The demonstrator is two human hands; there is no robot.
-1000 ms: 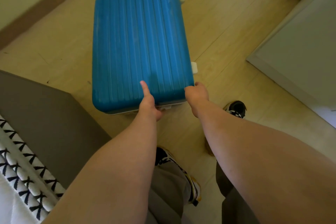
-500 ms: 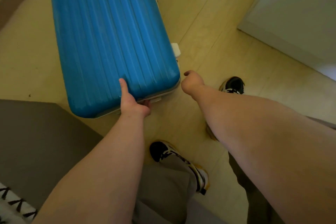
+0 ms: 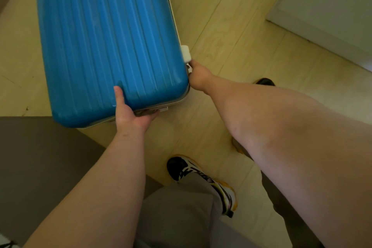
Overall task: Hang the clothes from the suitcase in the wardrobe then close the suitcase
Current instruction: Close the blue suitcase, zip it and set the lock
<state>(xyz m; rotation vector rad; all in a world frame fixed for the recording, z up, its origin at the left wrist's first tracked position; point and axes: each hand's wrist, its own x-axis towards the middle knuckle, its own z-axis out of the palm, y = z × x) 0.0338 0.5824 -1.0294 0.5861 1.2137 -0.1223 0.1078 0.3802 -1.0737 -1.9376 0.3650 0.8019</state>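
Note:
A blue ribbed hard-shell suitcase (image 3: 108,42) lies flat and closed on the wooden floor, its pale frame showing along the near edge. My left hand (image 3: 130,110) grips that near edge, thumb on the lid and fingers curled under the rim. My right hand (image 3: 198,75) is at the near right corner, just below a white latch (image 3: 186,53), with its fingers curled against the side of the case. What the right fingers hold is hidden. No clothes are in view.
A brown bed base (image 3: 40,157) fills the lower left, close to the suitcase's near corner. A pale wardrobe or door panel (image 3: 330,6) stands at the upper right. My shoes (image 3: 203,179) and grey trousers are below, on light wooden floor (image 3: 231,26).
My right hand, held away from the case half a second ago, has moved onto the near right corner by the latch. The left hand keeps its grip on the near edge.

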